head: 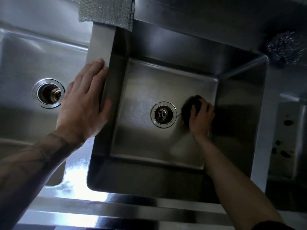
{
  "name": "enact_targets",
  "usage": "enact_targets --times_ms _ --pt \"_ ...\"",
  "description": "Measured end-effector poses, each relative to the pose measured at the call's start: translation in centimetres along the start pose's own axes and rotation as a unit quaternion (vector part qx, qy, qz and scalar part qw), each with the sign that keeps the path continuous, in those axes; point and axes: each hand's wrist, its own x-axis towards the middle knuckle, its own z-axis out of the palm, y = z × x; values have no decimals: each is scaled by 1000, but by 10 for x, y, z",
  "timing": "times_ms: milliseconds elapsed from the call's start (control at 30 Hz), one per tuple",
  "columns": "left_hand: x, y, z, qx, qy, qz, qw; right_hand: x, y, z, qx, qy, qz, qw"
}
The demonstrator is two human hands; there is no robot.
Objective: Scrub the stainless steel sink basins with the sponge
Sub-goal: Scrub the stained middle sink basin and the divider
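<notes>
Two stainless steel basins lie below me. In the deep right basin (142, 83), my right hand (201, 119) grips a dark sponge (189, 106) and presses it on the basin floor just right of the round drain (163, 114). My left hand (84, 100) rests flat, fingers straight, on the steel divider (101, 45) between the two basins. The left basin (20, 67) has its own open drain (49, 92).
A textured grey cloth (106, 11) hangs over the divider at the back. A steel wool ball (286, 47) sits on the rim at the back right. A stained steel surface (284, 138) lies to the right. The shiny front rim (116, 211) runs along the bottom.
</notes>
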Motion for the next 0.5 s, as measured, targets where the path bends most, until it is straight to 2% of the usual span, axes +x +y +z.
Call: enact_targets --times_ms 67,167,300,400,500 --pt "0 0 0 2 -1 -1 1000 4 -11 0 -12 37 78 996" --pt "0 0 -1 5 -4 0 1000 -13 -22 8 -34 33 71 996" --pt "1 4 -3 -4 0 -11 1000 -5 -48 22 -11 2 124 992" --pt "1 7 -5 -9 9 -11 1000 4 -87 29 -24 -11 77 997" --pt "0 6 -5 -15 10 -13 1000 4 -129 38 9 -43 7 999"
